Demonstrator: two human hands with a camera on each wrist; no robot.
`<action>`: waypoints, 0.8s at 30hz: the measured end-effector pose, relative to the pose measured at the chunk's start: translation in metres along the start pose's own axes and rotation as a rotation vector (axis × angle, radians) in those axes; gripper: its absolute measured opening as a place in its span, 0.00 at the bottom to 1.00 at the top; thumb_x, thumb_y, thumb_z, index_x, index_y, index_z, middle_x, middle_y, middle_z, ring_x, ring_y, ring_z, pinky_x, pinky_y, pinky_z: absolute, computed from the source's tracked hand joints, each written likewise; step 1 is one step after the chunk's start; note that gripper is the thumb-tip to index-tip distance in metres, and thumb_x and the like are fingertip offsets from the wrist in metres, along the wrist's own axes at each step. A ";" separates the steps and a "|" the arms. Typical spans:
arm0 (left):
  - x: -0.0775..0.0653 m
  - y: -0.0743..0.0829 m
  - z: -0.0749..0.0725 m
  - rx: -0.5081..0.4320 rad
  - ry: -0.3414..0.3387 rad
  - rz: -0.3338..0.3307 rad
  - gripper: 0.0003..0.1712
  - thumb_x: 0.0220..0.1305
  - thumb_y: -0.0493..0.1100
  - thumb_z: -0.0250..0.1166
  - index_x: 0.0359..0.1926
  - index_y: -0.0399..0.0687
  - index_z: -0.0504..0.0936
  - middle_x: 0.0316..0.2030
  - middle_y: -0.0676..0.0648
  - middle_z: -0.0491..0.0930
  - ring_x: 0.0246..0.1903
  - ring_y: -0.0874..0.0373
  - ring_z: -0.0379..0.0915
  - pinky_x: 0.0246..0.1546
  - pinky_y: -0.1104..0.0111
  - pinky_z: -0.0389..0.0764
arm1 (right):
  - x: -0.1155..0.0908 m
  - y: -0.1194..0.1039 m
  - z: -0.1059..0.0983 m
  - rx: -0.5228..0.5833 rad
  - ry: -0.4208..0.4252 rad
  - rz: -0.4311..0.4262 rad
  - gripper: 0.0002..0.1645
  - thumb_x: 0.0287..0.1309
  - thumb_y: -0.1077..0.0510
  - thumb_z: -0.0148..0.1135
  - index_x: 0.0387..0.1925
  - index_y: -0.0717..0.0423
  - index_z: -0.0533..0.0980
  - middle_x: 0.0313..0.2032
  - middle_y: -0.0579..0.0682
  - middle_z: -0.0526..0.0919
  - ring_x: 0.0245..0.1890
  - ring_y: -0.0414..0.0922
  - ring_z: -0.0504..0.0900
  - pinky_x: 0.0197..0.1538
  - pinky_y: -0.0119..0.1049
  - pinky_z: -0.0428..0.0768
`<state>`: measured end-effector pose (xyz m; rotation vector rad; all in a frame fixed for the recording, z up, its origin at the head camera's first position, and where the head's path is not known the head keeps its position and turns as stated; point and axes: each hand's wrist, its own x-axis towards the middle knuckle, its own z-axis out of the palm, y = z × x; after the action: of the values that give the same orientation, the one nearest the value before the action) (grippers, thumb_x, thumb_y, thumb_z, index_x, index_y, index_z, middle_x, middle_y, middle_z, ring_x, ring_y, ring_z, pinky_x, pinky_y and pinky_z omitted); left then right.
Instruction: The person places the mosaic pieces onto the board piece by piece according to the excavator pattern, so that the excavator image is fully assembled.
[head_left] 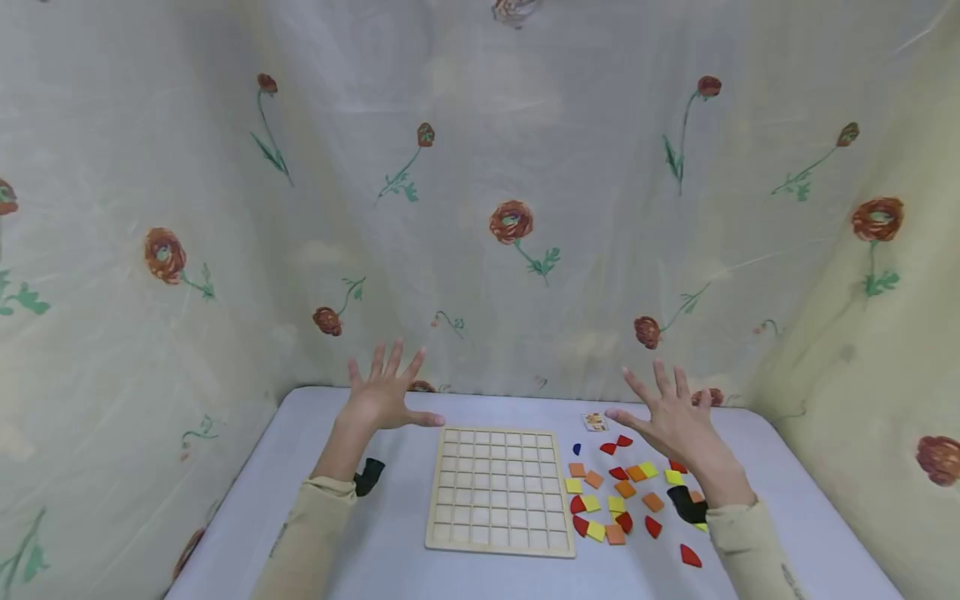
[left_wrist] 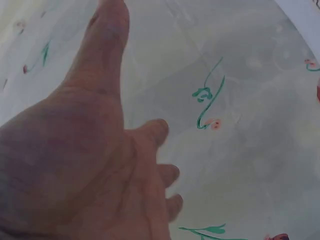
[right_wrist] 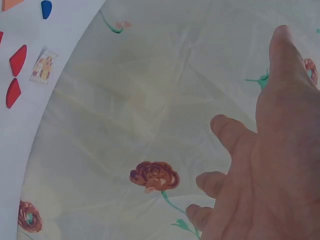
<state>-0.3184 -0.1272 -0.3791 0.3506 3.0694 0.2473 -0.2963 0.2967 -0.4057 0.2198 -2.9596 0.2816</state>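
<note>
Both hands are raised over the white table with fingers spread and nothing in them. In the head view the left hand [head_left: 381, 400] is above the table's far left, near the upper left corner of a wooden grid board [head_left: 501, 552]. The right hand [head_left: 675, 421] hovers over the far right, beyond a scatter of flat pieces: red quarter-circles [head_left: 691, 556], yellow squares [head_left: 596, 531] and orange squares [head_left: 615, 534]. Close to its thumb is a small printed card [head_left: 596, 422]. The wrist views show the left palm [left_wrist: 75, 165] and right palm [right_wrist: 265, 165] with fingers extended.
A small blue piece [head_left: 577, 448] lies right of the board's upper corner. Black wrist-worn devices show at the left wrist [head_left: 368, 477] and right wrist [head_left: 686, 505]. A flower-patterned curtain [head_left: 480, 208] hangs behind and beside the table [head_left: 390, 567].
</note>
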 end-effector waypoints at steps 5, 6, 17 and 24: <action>0.007 -0.007 0.008 -0.037 -0.013 0.160 0.66 0.48 0.75 0.64 0.77 0.62 0.35 0.76 0.44 0.23 0.75 0.42 0.16 0.68 0.34 0.29 | 0.006 -0.005 0.004 0.053 0.000 -0.040 0.54 0.55 0.26 0.55 0.75 0.46 0.51 0.75 0.67 0.38 0.72 0.72 0.37 0.63 0.79 0.40; 0.009 -0.008 0.012 -0.042 -0.030 0.196 0.66 0.48 0.74 0.64 0.77 0.62 0.35 0.76 0.44 0.22 0.75 0.43 0.16 0.69 0.35 0.30 | 0.007 -0.006 0.007 0.069 -0.005 -0.049 0.54 0.55 0.27 0.57 0.75 0.46 0.52 0.74 0.68 0.40 0.72 0.72 0.39 0.63 0.78 0.42; 0.012 -0.014 0.083 -0.121 -0.302 0.341 0.71 0.45 0.69 0.71 0.77 0.61 0.33 0.76 0.46 0.24 0.76 0.46 0.19 0.71 0.38 0.34 | 0.019 -0.001 0.073 0.339 -0.165 -0.070 0.50 0.52 0.34 0.65 0.71 0.51 0.60 0.70 0.63 0.60 0.68 0.65 0.61 0.62 0.64 0.69; 0.011 -0.017 0.114 -0.119 -0.379 0.378 0.72 0.44 0.67 0.74 0.77 0.53 0.35 0.77 0.42 0.27 0.76 0.42 0.24 0.69 0.35 0.33 | 0.030 0.007 0.116 0.437 -0.228 0.082 0.33 0.59 0.54 0.67 0.63 0.60 0.69 0.57 0.60 0.76 0.52 0.54 0.76 0.54 0.49 0.81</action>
<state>-0.3257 -0.1233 -0.4948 0.8602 2.5847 0.3299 -0.3437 0.2769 -0.5145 0.1923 -3.0928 0.9768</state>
